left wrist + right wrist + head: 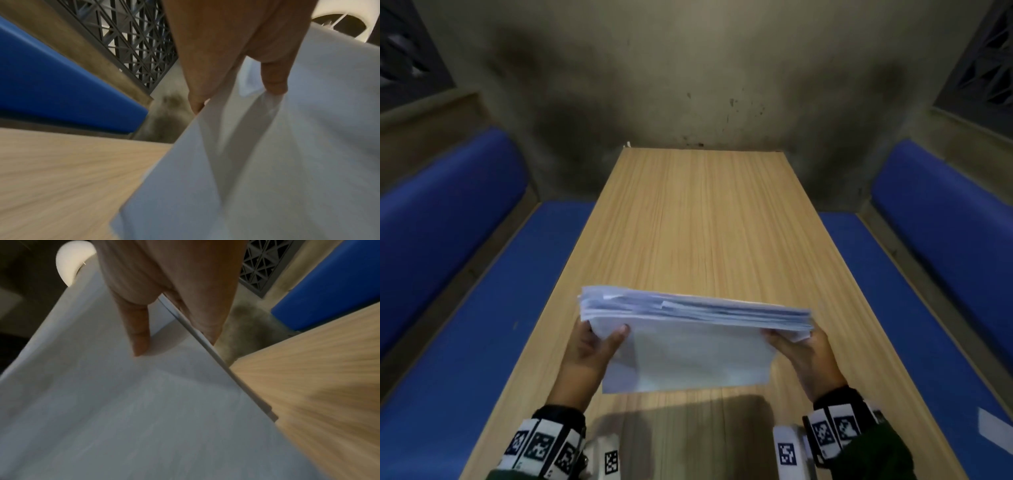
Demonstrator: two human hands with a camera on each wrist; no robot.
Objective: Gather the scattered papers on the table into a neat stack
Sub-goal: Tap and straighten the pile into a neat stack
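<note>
A thick stack of white papers (688,342) stands on its long edge, tilted, above the near half of the wooden table (705,222). My left hand (592,346) grips its left end, thumb on the near face and fingers behind. My right hand (801,353) grips the right end the same way. The upper edges of the sheets are uneven. In the left wrist view the thumb (273,78) presses into the paper (267,162). In the right wrist view the thumb (139,331) lies on the sheet (123,402), with the fingers (205,318) behind the edge.
Blue padded benches (482,308) (928,291) run along both sides of the table. A stained wall (688,85) closes the far end. One white sheet (996,431) lies on the right bench near me. Dark lattice grilles (131,40) sit above the benches.
</note>
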